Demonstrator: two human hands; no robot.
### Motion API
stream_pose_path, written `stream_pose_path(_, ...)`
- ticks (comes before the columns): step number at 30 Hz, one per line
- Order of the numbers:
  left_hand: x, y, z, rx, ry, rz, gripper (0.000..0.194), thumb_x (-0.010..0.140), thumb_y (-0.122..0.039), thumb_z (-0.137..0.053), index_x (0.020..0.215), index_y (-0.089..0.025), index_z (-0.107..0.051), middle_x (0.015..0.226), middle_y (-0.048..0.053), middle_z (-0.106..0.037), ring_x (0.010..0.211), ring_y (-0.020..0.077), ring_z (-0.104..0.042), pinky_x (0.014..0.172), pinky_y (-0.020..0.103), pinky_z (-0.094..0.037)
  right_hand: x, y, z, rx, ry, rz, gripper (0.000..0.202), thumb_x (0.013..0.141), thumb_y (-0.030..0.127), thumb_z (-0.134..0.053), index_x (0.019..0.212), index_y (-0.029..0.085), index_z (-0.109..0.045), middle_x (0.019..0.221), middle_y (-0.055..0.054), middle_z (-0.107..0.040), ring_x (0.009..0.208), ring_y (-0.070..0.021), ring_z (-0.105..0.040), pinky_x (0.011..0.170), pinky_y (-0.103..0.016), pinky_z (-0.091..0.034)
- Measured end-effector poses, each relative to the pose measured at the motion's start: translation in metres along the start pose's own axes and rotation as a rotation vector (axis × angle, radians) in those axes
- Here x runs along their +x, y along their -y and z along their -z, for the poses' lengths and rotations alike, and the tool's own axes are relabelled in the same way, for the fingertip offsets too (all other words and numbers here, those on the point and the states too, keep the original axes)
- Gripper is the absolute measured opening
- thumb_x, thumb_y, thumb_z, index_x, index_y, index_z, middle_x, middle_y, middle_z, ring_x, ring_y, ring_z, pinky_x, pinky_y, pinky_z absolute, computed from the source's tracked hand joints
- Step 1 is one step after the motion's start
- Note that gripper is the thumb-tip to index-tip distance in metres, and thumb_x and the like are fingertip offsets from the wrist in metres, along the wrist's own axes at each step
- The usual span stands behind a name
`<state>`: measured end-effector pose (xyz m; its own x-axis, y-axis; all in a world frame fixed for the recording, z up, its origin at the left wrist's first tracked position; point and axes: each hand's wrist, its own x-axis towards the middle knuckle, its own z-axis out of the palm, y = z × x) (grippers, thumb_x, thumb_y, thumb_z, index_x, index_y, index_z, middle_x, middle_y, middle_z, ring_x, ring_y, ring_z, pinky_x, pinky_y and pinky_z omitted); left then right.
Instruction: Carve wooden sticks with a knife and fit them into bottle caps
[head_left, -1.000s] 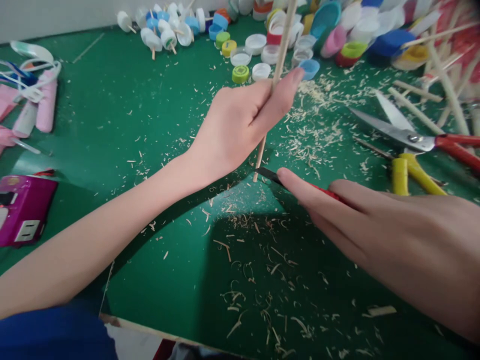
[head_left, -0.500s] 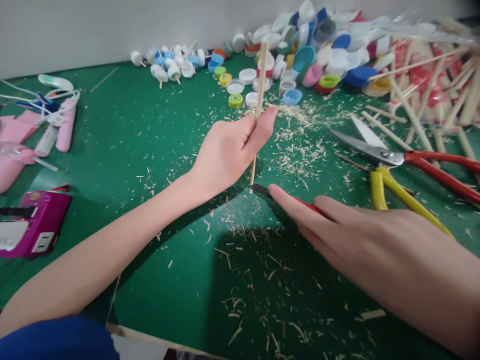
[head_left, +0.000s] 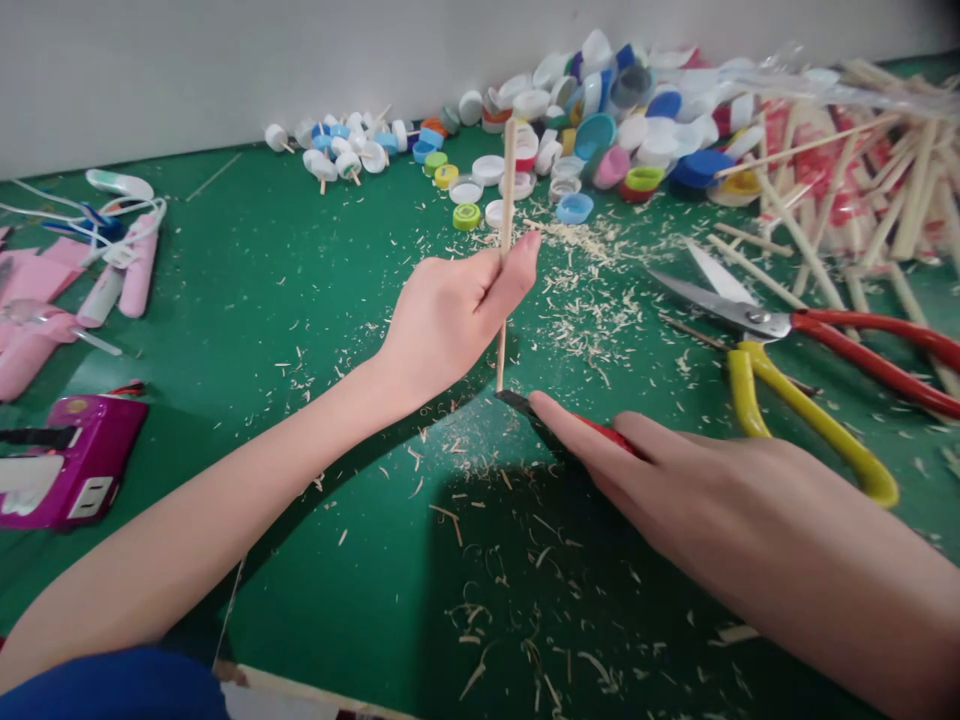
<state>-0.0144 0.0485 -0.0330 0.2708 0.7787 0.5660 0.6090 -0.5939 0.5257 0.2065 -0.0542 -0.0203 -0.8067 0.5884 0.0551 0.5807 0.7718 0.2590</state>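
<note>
A thin wooden stick [head_left: 508, 190] stands nearly upright in my left hand [head_left: 454, 320], whose fingers are wrapped round its middle. Its lower end points down at the green tabletop [head_left: 315, 300]. My right hand [head_left: 675, 490] is closed on a red-handled craft knife [head_left: 600, 432], the index finger stretched along it. The dark blade meets the stick near its lower tip. Most of the knife's handle is hidden in my palm. Pale wood shavings [head_left: 589, 310] lie scattered around and below both hands.
Red-handled shears [head_left: 757, 318] and a yellow-handled tool [head_left: 817, 420] lie right of my hands. Bottle caps [head_left: 596, 135] are heaped at the back, capped sticks [head_left: 345, 150] beside them. Wooden sticks [head_left: 900, 200] fill the right. A magenta box [head_left: 97, 455] and pink glue guns [head_left: 139, 260] are left.
The whole view has shifted slightly, so the tabletop items sit a little lower and right-hand items further left. The knife blade has moved to the very tip of the stick.
</note>
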Motion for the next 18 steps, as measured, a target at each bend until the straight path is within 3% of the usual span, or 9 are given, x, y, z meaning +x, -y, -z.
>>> stream_pose_path(3,0.000,0.003,-0.003,-0.048,-0.025,-0.046,0.055,0.103,-0.040,-0.040,0.055,-0.021,-0.023,0.048,-0.006,-0.022,0.044,0.0053,-0.021,0.045,0.027,-0.018,0.002,-0.002,0.004,0.038,-0.055,-0.049,0.088,0.070,0.003,-0.042,0.156,0.010,-0.026,0.070,0.004,-0.043,0.041,-0.0106,-0.037,0.041,-0.029,-0.021)
stream_pose_path(9,0.001,0.003,-0.005,-0.141,-0.001,0.013,0.059,0.101,-0.056,-0.034,0.055,-0.021,-0.022,0.051,-0.005,-0.024,0.049,0.0056,-0.020,0.045,0.025,-0.022,0.013,-0.006,0.004,0.023,-0.064,-0.058,0.075,0.080,0.000,-0.031,0.154,0.013,-0.032,0.068,0.003,-0.045,0.040,-0.0125,-0.038,0.042,-0.031,-0.022)
stream_pose_path(15,-0.001,0.001,-0.004,-0.063,-0.029,-0.036,0.062,0.101,-0.060,-0.029,0.053,-0.021,-0.024,0.048,-0.005,-0.025,0.047,0.0034,-0.020,0.045,0.025,-0.020,0.004,-0.011,-0.005,0.062,0.047,0.030,0.078,0.085,0.001,-0.030,0.161,0.010,-0.014,0.074,0.004,-0.047,0.045,-0.0120,-0.043,0.042,-0.028,-0.030)
stream_pose_path(18,-0.003,-0.001,-0.004,0.001,-0.033,-0.068,0.063,0.103,-0.056,-0.028,0.051,-0.020,-0.033,0.048,-0.005,-0.026,0.045,0.0029,-0.023,0.045,0.024,-0.022,0.002,-0.014,-0.004,0.048,0.066,0.047,0.077,0.087,0.001,-0.032,0.161,0.012,-0.013,0.076,0.005,-0.046,0.046,-0.0114,-0.044,0.042,-0.028,-0.030)
